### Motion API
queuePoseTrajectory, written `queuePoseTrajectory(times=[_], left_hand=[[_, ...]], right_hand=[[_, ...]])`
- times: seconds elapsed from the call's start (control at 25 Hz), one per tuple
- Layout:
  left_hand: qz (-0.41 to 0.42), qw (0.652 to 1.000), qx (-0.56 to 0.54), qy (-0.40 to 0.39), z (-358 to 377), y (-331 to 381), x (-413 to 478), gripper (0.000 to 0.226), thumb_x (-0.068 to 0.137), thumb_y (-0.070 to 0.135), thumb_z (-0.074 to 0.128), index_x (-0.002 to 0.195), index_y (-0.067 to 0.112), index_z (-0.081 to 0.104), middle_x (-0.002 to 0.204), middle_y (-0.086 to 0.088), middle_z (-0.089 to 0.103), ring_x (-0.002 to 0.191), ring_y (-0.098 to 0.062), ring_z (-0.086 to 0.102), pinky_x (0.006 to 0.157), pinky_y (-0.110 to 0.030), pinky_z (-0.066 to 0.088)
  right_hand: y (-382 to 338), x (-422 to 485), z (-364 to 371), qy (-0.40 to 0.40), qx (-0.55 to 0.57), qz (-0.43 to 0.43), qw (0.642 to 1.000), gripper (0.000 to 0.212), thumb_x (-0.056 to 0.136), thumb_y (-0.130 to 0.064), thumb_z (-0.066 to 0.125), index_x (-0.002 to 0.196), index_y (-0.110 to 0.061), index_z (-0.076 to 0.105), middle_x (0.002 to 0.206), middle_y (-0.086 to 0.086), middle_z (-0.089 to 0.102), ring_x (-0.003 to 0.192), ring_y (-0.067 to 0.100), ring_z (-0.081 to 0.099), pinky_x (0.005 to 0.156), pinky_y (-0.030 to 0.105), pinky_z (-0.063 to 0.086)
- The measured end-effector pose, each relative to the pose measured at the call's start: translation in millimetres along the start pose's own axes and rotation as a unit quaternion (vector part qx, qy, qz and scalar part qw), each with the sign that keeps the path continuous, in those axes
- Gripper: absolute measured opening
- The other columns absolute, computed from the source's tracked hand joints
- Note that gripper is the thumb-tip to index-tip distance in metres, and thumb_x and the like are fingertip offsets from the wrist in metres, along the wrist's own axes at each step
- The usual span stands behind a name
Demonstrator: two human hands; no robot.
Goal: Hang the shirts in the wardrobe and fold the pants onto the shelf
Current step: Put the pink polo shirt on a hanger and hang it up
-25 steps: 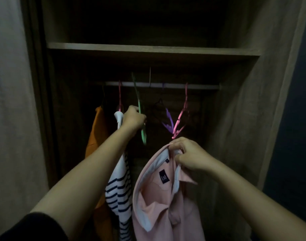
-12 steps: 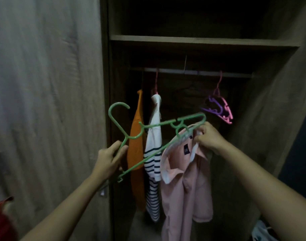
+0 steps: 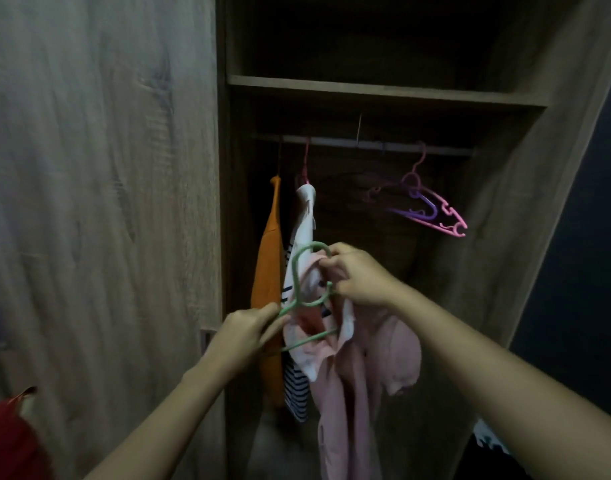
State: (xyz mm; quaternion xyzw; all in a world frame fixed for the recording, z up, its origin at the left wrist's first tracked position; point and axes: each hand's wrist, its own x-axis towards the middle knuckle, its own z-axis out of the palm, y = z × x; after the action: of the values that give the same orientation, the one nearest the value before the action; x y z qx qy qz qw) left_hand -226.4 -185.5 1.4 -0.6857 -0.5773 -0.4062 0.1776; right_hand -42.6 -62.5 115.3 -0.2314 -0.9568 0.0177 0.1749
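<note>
I hold a pink polo shirt (image 3: 359, 386) in front of the open wardrobe. My right hand (image 3: 357, 273) grips its collar. My left hand (image 3: 243, 332) holds one arm of a green hanger (image 3: 302, 299), whose other end sits inside the shirt's neck opening. Behind them an orange shirt (image 3: 267, 289) and a striped white shirt (image 3: 302, 223) hang from the rail (image 3: 349, 143). Above the rail runs a wooden shelf (image 3: 383, 91).
Empty pink and purple hangers (image 3: 432, 213) dangle at the rail's right end, with free rail between them and the striped shirt. A closed wardrobe door (image 3: 99, 202) stands on the left. Red cloth (image 3: 9, 441) lies at the lower left corner.
My left hand took the green hanger off the rail and brought it down to the pink shirt. The hanger's end has gone into the collar; both hands have drawn together.
</note>
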Motion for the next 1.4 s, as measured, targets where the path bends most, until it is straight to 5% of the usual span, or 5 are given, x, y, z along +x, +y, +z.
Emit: queuePoseTrajectory(times=[0.52,0.76,0.88,1.12,1.4], left_hand=[[0.134,0.931,0.143,0.309,-5.7,49.0,-41.6,0.016,0.089,0.029,0.057,0.099,0.018,0.054,0.101,-0.01,0.047,0.086,-0.024,0.05,0.069,-0.034,0.039],[-0.332,0.927,-0.172,0.015,29.1,50.2,-81.3,0.042,0.068,0.05,0.055,0.109,0.041,0.056,0.117,-0.003,0.046,0.11,-0.021,0.048,0.088,-0.022,0.04],[-0.316,0.874,-0.369,-0.014,1.4,19.3,-62.2,0.037,0.066,0.018,0.075,0.094,0.039,0.065,0.092,0.009,0.068,0.089,-0.007,0.061,0.068,-0.007,0.046],[-0.263,0.913,-0.219,-0.223,-47.4,-35.7,-51.0,0.062,0.059,0.039,0.074,0.119,0.037,0.059,0.119,-0.001,0.051,0.112,-0.016,0.054,0.091,-0.04,0.052],[-0.261,0.952,-0.02,-0.157,-54.0,6.3,-8.2,0.045,0.078,0.016,0.058,0.118,0.034,0.062,0.088,0.003,0.05,0.095,-0.022,0.058,0.076,-0.023,0.04]], right_hand=[[-36.6,-23.1,-3.1,0.283,-0.131,-0.136,0.94,0.034,0.091,-0.046,0.038,0.109,-0.023,0.056,0.081,-0.003,0.068,0.057,0.024,0.066,0.04,0.029,0.047],[-36.9,-31.2,-24.5,0.337,0.004,-0.1,0.936,0.028,0.09,-0.038,0.045,0.093,-0.015,0.061,0.078,-0.001,0.067,0.066,0.016,0.062,0.056,0.028,0.048],[-16.8,-41.0,-16.1,0.354,0.01,-0.086,0.931,0.023,0.083,-0.03,0.049,0.088,-0.012,0.062,0.073,0.001,0.066,0.062,0.014,0.059,0.058,0.027,0.047],[25.9,-70.0,21.3,0.332,-0.052,-0.05,0.941,0.021,0.076,-0.025,0.05,0.088,-0.013,0.063,0.076,0.004,0.065,0.058,0.022,0.062,0.049,0.029,0.052],[13.8,-66.5,56.1,0.2,-0.132,-0.043,0.97,0.022,0.075,-0.036,0.043,0.094,-0.025,0.048,0.078,0.002,0.06,0.056,0.032,0.061,0.041,0.034,0.047]])
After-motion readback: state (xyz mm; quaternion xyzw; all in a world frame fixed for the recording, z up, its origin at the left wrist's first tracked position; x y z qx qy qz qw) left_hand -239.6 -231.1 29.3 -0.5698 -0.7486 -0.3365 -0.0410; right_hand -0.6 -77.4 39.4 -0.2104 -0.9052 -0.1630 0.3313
